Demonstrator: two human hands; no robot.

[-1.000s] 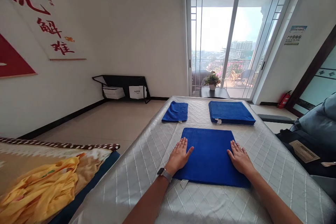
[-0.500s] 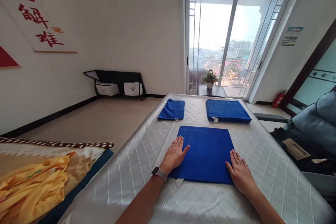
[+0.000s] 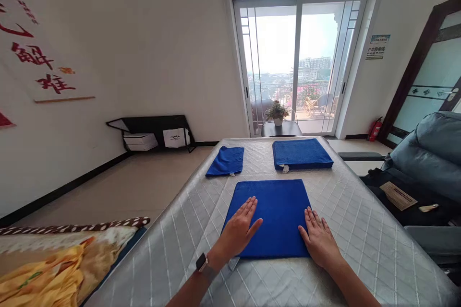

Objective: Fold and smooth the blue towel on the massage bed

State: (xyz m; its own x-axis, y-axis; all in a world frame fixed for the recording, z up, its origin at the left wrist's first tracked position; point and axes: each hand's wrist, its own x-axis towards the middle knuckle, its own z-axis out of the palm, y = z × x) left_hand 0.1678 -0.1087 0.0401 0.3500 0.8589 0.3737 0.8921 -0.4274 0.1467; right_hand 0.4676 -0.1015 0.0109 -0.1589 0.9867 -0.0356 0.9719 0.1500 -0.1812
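Note:
A blue towel [image 3: 275, 216], folded into a flat rectangle, lies in front of me on the quilted silvery cover [image 3: 176, 244]. Over its left part is my left hand [image 3: 239, 225], open with fingers stretched out; I cannot tell whether the palm touches the cloth. My right hand [image 3: 320, 237] rests flat and open along the towel's right edge. Beyond it, on the right, sits a stack of folded blue towels [image 3: 302, 153] with a white tag at its near edge. A smaller, loosely folded blue cloth [image 3: 226, 160] lies on the far left.
Yellow fabric [image 3: 54, 271] lies on bedding at the lower left. To the right stands a grey-blue armchair [image 3: 428, 153] with a cardboard piece [image 3: 398, 195] on dark cloth. A potted plant [image 3: 277, 112] stands on a chair before the sliding glass door.
My left hand has moved inward from the towel's left edge to over its left part. The right hand stays at the right edge. The camera view has shifted and tilted a little.

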